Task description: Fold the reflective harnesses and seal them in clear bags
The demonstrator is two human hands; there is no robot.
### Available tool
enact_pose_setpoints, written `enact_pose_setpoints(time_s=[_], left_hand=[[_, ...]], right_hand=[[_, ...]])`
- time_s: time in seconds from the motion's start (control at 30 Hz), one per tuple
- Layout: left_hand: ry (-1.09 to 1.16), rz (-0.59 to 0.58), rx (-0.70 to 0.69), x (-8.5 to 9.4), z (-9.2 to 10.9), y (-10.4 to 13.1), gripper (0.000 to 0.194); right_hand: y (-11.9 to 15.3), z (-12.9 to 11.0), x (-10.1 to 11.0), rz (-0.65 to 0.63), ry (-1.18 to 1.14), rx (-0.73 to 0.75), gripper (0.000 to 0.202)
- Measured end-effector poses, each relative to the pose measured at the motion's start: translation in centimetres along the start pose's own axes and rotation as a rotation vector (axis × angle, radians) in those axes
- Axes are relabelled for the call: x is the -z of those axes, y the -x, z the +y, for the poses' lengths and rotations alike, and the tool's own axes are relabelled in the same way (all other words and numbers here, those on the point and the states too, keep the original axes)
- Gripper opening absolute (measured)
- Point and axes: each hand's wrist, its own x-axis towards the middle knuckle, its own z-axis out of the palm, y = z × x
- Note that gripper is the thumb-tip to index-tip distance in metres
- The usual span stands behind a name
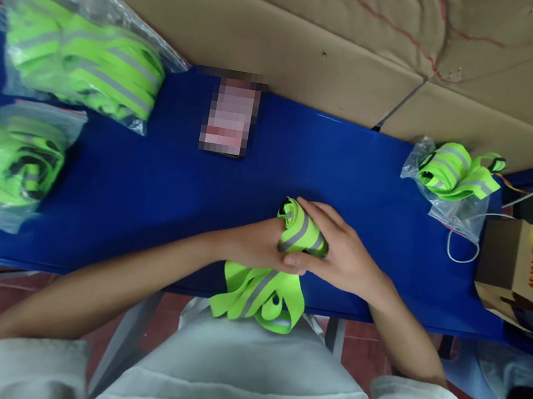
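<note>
A neon-yellow reflective strap (pixel 302 231) with grey stripes is partly wound into a roll above the blue table's front edge. My right hand (pixel 346 253) is closed round the roll from the right, its thumb across the near side. From the left, my left hand (pixel 258 242) presses against the roll; most of its fingers are hidden behind the strap and the other hand. Below the hands, the loose length of strap (pixel 264 293) hangs in folds over the table edge, close to my shirt.
Clear bags of similar straps (pixel 87 56) and another bagged bundle (pixel 6 162) lie at left. A pixelated pinkish object (pixel 230 116) is at the back. On the right are a coiled strap (pixel 446 168) on a plastic bag, a cardboard box (pixel 514 262) and white cables.
</note>
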Motion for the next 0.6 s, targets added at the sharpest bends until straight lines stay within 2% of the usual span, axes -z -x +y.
enact_pose_setpoints(time_s=[0.07, 0.2, 0.33, 0.4, 0.6], left_hand=[[-0.034, -0.078, -0.018, 0.2, 0.3, 0.2, 0.031], [0.058, -0.228, -0.001, 0.6, 1.2, 0.4, 0.041], [0.123, -0.361, 0.079, 0.6, 1.2, 0.7, 0.041], [0.129, -0.353, 0.097, 0.4, 0.8, 0.8, 0.039], [0.279, -0.226, 0.178, 0.1, 0.4, 0.9, 0.043]], right_hand=[[0.1, -0.3, -0.1, -0.009, -0.019, -0.018, 0.084], [0.1, -0.3, 0.0, -0.042, -0.076, -0.009, 0.071], [0.2, 0.1, 0.3, -0.14, -0.101, 0.025, 0.087], [0.1, 0.2, 0.4, -0.152, -0.114, 0.032, 0.091], [-0.2, -0.5, 0.2, -0.05, -0.176, -0.082, 0.065]])
